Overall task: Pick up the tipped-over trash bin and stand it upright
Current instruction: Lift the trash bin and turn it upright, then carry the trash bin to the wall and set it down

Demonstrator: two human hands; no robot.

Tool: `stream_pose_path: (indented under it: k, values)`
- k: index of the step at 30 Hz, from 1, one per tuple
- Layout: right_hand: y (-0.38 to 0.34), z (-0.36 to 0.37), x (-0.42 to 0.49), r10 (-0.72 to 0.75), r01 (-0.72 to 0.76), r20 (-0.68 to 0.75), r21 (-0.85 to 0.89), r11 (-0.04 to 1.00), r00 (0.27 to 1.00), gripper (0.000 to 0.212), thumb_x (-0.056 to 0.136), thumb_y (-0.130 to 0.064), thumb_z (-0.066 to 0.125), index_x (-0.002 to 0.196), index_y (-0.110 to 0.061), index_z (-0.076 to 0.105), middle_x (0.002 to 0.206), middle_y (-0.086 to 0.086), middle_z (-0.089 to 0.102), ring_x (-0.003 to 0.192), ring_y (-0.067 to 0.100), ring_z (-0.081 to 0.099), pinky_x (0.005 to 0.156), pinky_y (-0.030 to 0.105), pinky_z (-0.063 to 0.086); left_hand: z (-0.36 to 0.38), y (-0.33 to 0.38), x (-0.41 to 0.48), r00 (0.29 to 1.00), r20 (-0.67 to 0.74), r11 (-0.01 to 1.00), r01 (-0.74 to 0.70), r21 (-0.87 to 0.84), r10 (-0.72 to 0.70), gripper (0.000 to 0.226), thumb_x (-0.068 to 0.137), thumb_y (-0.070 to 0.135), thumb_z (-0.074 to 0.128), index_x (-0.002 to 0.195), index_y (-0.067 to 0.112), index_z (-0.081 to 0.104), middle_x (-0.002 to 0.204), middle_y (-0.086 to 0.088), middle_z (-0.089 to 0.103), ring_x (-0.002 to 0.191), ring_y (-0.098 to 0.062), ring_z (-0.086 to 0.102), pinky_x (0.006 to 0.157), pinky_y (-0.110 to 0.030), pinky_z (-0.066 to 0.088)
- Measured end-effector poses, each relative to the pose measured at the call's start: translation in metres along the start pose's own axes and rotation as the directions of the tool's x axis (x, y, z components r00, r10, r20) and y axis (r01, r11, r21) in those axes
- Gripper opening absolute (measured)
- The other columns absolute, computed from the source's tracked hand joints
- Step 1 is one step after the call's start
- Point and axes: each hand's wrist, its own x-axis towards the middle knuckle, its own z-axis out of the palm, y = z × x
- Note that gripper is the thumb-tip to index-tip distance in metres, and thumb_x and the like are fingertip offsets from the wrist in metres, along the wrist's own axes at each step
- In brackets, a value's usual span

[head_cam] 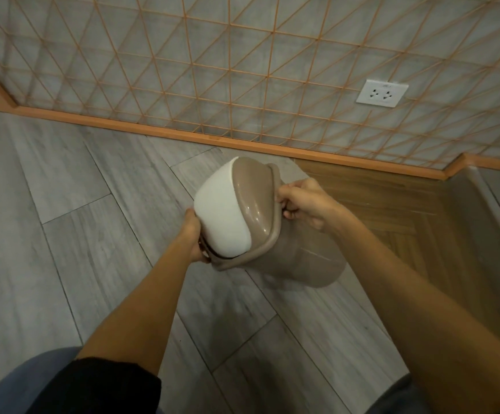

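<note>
A taupe plastic trash bin [305,261] with a white swing lid [225,213] is held tilted above the grey plank floor, its top turned toward me and to the left, its body slanting down to the right. My left hand [193,237] grips the rim at the lower left of the lid. On the right side of the rim my right hand [304,203] pinches the taupe collar. The bin's base is hidden behind its body.
A wall with an orange lattice and an orange baseboard [159,131] runs behind the bin. A white double socket [381,92] sits on the wall. Brown wood flooring [392,210] and a pale ledge [487,210] lie to the right. My knees show at the bottom.
</note>
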Motion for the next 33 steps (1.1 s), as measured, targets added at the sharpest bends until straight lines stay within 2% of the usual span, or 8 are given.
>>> stream_pose_path:
  k: [6, 11, 17, 21, 24, 26, 29, 33]
  values:
    - [0.003, -0.044, 0.001, -0.062, 0.070, -0.143, 0.047, 0.996, 0.988, 0.016, 0.076, -0.002, 0.052, 0.063, -0.010, 0.052, 0.053, 0.001, 0.042, 0.046, 0.012, 0.036, 0.048, 0.027, 0.034, 0.020, 0.019, -0.018, 0.991, 0.110, 0.992, -0.086, 0.089, 0.076, 0.055, 0.079, 0.070, 0.043, 0.092, 0.018, 0.057, 0.103, -0.008, 0.058, 0.092, -0.025, 0.052, 0.083, -0.047, 0.040]
    - [0.019, -0.080, 0.003, -0.049, 0.072, -0.190, 0.114, 0.991, 0.980, 0.014, 0.075, -0.002, 0.049, 0.064, -0.011, 0.051, 0.060, 0.004, 0.042, 0.052, 0.015, 0.041, 0.057, 0.031, 0.043, 0.040, 0.034, -0.035, 0.967, 0.220, 0.968, -0.173, 0.180, 0.132, 0.074, 0.079, 0.078, 0.036, 0.113, 0.016, 0.058, 0.105, -0.005, 0.060, 0.094, -0.021, 0.054, 0.082, -0.046, 0.042]
    - [0.040, -0.096, 0.000, -0.070, 0.092, -0.221, 0.090, 0.992, 0.973, 0.014, 0.076, 0.003, 0.046, 0.068, -0.007, 0.053, 0.060, 0.006, 0.035, 0.050, 0.014, 0.032, 0.055, 0.029, 0.044, 0.053, 0.041, -0.054, 0.939, 0.261, 0.909, -0.298, 0.293, 0.224, 0.059, 0.087, 0.073, 0.031, 0.096, 0.020, 0.055, 0.092, 0.003, 0.058, 0.087, -0.013, 0.054, 0.085, -0.044, 0.041]
    - [0.052, -0.105, 0.000, -0.065, 0.085, -0.240, 0.074, 0.994, 0.969, 0.023, 0.081, 0.005, 0.043, 0.063, -0.009, 0.050, 0.061, 0.007, 0.037, 0.054, 0.015, 0.032, 0.052, 0.028, 0.043, 0.064, 0.035, -0.061, 0.924, 0.286, 0.876, -0.346, 0.336, 0.255, 0.072, 0.085, 0.074, 0.033, 0.129, 0.020, 0.049, 0.113, 0.001, 0.059, 0.105, -0.020, 0.051, 0.088, -0.043, 0.041]
    - [0.065, -0.114, 0.003, -0.047, 0.059, -0.244, 0.045, 0.997, 0.969, 0.022, 0.087, 0.003, 0.040, 0.083, 0.002, 0.062, 0.067, 0.008, 0.043, 0.058, 0.015, 0.035, 0.056, 0.031, 0.045, 0.074, 0.029, -0.065, 0.919, 0.273, 0.855, -0.371, 0.361, 0.283, 0.083, 0.083, 0.075, 0.038, 0.141, 0.016, 0.042, 0.136, -0.003, 0.053, 0.107, -0.020, 0.048, 0.085, -0.040, 0.041]
    - [0.072, -0.118, 0.004, -0.031, 0.037, -0.257, 0.019, 0.999, 0.966, 0.028, 0.090, 0.001, 0.039, 0.103, 0.011, 0.061, 0.069, 0.008, 0.045, 0.059, 0.015, 0.036, 0.060, 0.034, 0.047, 0.080, 0.025, -0.065, 0.914, 0.255, 0.838, -0.395, 0.376, 0.316, 0.084, 0.083, 0.073, 0.040, 0.141, 0.012, 0.042, 0.138, -0.005, 0.052, 0.102, -0.018, 0.047, 0.083, -0.037, 0.042]
    - [0.075, -0.120, 0.003, -0.055, 0.048, -0.251, -0.034, 0.998, 0.967, 0.030, 0.092, 0.001, 0.036, 0.108, 0.006, 0.062, 0.072, 0.007, 0.050, 0.062, 0.016, 0.041, 0.064, 0.036, 0.048, 0.085, 0.022, -0.065, 0.904, 0.245, 0.819, -0.423, 0.387, 0.351, 0.087, 0.083, 0.074, 0.040, 0.139, 0.008, 0.043, 0.137, -0.007, 0.052, 0.100, -0.019, 0.047, 0.081, -0.035, 0.042]
    - [0.071, -0.129, -0.004, -0.127, 0.068, -0.202, -0.276, 0.959, 0.971, 0.035, 0.092, -0.004, 0.041, 0.122, -0.006, 0.060, 0.096, 0.011, 0.064, 0.077, 0.019, 0.055, 0.068, 0.031, 0.051, 0.078, 0.021, -0.059, 0.864, 0.275, 0.709, -0.504, 0.494, 0.423, 0.078, 0.085, 0.073, 0.033, 0.117, 0.006, 0.059, 0.107, -0.004, 0.060, 0.096, -0.019, 0.049, 0.077, -0.029, 0.043]
